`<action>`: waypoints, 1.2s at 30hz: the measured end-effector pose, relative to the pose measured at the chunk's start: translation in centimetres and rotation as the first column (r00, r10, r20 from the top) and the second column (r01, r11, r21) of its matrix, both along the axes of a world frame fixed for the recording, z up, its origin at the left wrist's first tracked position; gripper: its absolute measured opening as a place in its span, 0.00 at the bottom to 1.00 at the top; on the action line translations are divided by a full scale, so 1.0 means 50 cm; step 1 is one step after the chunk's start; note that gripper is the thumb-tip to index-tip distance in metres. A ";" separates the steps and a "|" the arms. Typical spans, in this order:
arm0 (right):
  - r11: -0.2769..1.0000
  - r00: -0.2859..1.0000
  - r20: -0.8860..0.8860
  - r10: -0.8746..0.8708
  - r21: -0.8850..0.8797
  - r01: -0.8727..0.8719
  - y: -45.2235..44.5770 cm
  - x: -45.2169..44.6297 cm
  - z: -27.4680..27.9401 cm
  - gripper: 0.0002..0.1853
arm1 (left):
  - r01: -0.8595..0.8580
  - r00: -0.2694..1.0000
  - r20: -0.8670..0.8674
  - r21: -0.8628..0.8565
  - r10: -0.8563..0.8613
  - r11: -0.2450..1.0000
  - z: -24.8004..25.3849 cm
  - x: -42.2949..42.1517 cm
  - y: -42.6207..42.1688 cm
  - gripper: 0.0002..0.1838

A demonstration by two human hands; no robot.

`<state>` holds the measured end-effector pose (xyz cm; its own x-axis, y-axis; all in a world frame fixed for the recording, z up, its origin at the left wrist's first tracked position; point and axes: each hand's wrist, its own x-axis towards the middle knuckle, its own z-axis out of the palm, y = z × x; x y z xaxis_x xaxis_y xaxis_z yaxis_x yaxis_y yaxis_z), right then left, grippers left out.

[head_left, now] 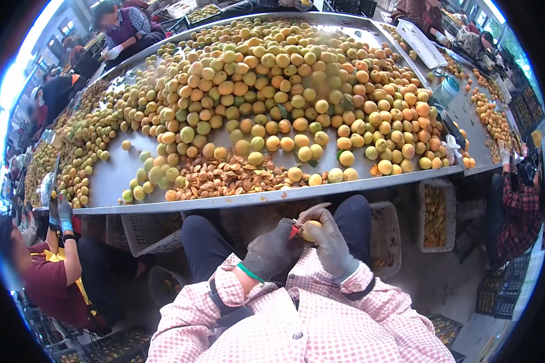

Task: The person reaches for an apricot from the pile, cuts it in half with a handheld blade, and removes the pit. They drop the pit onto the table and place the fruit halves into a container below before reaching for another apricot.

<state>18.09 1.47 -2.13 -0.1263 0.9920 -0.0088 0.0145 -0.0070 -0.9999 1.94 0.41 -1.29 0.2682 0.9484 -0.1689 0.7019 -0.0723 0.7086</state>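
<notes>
"Fruit [312, 232], a single yellowish one, is at twelve o'clock, just above the lap and short of the table edge. What has hold of it?"

"The right hand [334, 248], gloved, its fingers bent nearly closed on it. The left hand [267, 251], gloved too, is curled in, seemingly around a red tool [294, 231] whose tip I can't make out."

"How would you do this step well?"

"I'd pinch the fruit steadily but lightly, since it probably bruises, turn it against the tool rather than push hard, and keep the right fingertips out of the tool's line."

"And the containers?"

"At two o'clock, low down, the near crate [397, 241] holds something too dim to name; the crate beyond [437, 248] is well filled with yellowish pieces. At ten o'clock there's a pale basket [154, 247]; its contents I can't tell."

"Farther up?"

"The metal table [112, 172] bears a heap of brown pieces [227, 176], perhaps stones, at eleven o'clock near its rim, then a broad pile of whole fruit [272, 72] at twelve. Farther off, at one o'clock, lies a long white tray [427, 48]."
</notes>
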 end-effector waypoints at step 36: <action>0.966 0.687 -0.684 0.244 0.109 -0.234 0.003 0.042 0.063 0.22 | 0.140 0.971 0.165 0.200 -0.174 0.970 0.070 -0.010 -0.012 0.17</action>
